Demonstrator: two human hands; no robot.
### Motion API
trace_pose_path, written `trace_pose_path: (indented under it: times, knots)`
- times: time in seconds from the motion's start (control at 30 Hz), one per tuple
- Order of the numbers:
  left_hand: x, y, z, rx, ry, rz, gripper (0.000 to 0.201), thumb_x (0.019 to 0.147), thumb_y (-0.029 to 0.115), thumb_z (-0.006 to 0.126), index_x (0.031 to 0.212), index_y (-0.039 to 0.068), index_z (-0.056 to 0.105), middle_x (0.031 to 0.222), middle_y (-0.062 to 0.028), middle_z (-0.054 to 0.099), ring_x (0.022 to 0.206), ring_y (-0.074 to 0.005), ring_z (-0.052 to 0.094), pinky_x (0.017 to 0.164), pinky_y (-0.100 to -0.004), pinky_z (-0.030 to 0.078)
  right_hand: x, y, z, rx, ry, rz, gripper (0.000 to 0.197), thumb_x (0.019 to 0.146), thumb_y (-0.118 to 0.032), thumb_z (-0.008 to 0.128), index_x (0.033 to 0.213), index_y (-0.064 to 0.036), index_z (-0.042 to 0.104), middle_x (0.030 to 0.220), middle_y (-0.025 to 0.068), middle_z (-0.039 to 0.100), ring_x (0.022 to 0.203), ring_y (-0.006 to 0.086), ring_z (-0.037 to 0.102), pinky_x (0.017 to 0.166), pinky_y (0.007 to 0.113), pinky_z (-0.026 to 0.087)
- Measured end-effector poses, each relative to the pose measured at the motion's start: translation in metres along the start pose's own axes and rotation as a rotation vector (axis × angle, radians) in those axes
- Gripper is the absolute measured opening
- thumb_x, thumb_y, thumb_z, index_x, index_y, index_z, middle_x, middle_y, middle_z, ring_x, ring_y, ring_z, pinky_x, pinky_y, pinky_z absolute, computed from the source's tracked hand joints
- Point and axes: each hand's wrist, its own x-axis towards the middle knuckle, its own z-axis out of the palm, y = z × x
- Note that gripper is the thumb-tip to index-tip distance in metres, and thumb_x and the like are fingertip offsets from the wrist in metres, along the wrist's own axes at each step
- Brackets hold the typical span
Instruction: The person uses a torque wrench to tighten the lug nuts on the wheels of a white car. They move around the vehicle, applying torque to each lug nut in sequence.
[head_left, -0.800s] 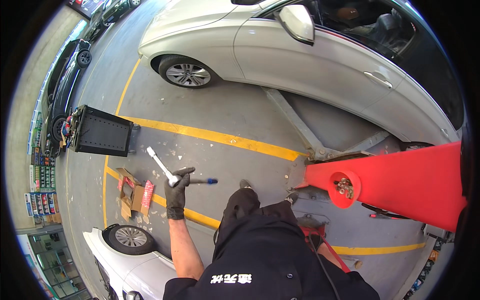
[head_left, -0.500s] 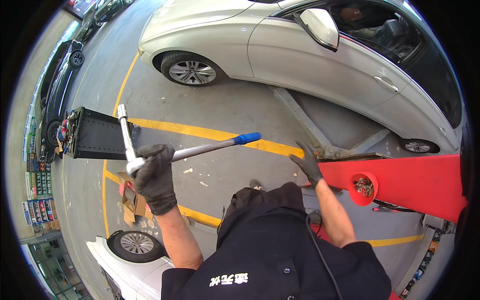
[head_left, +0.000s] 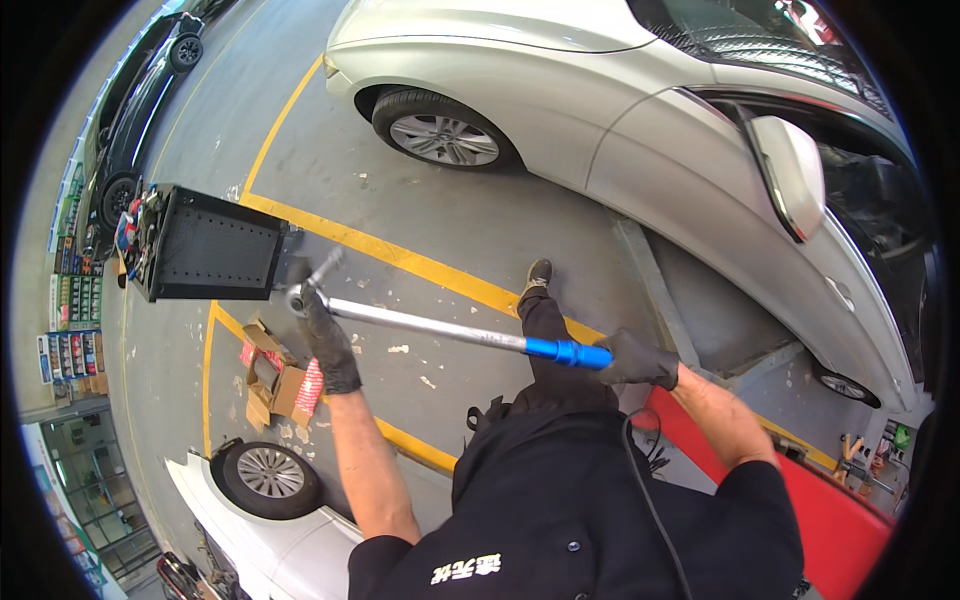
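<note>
Silver metal makes up most of the long wrench (head_left: 430,322), which is held crosswise in front of the body, between the two gloved hands. Its long axis is slanted slightly: the round head (head_left: 297,299) is set at the left end, farther from the body, and the blue handle (head_left: 565,352) is pointed rightward and a little nearer. From the head, a short, blurred extension (head_left: 326,268) is angled up and to the right, beyond the fingers of the left hand (head_left: 328,345). Those fingers are curled about the head end, though their tips are partly blurred. By the right hand (head_left: 640,362) the end of the blue handle is gripped; its fingertips are mostly hidden.

Beyond the left fingers, to their left, a black tool cart (head_left: 220,248) is seen; nearer the body, an opened cardboard box (head_left: 275,385) is seen on the floor. Ahead of the right fingers, the pale car (head_left: 640,125) is parked; behind them, toward the body's right, a red beam (head_left: 800,520) is seen.
</note>
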Motion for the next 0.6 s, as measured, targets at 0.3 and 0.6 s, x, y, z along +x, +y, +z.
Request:
trace_pose_path:
  times: [0.3,0.6]
  knots:
    - [0.068,-0.076,0.06,0.032,-0.3,-0.721,0.038,0.098,0.04,0.059,0.079,0.007,0.06,0.064,-0.0007,0.053,0.054,-0.0102,0.047,0.051,-0.027,0.036,0.146,0.012,-0.214,0.238,-0.668,0.417,0.028,0.07,-0.029,0.083,0.065,-0.0086,0.064,0.054,-0.0006,0.056,0.05,0.0086,0.052,0.049,0.027,0.038]
    - [0.205,-0.254,0.103,-0.566,0.166,-1.201,0.038,0.099,0.03,0.052,0.112,-0.005,0.059,0.101,-0.0196,0.068,0.083,-0.0269,0.067,0.083,-0.0338,0.055,0.273,-0.098,-0.244,-0.508,-0.243,0.112,0.025,0.075,-0.03,0.075,0.081,-0.0066,0.067,0.063,0.0143,0.064,0.055,0.0285,0.063,0.056,0.041,0.049]
